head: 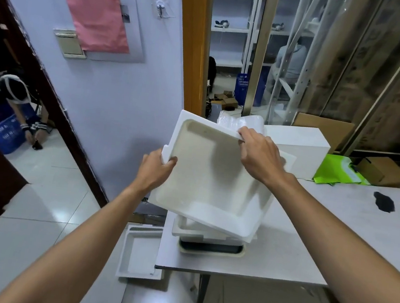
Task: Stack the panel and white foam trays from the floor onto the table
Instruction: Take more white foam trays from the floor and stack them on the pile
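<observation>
I hold a white foam tray [210,178] tilted above the table [335,233], hollow side facing me. My left hand [155,171] grips its left edge and my right hand [259,156] grips its far top edge. Under it, a second white foam tray [199,231] lies on a dark panel with a cream rim [212,249] at the table's near left corner. One more white foam tray [140,252] lies on the floor beside the table's left edge.
A white foam block [300,148] and bubble wrap [237,122] sit at the table's far end, with a green bag [337,170] and a cardboard box [380,171] to the right. A black smudge [384,201] marks the tabletop. A crouching person [16,103] is at far left.
</observation>
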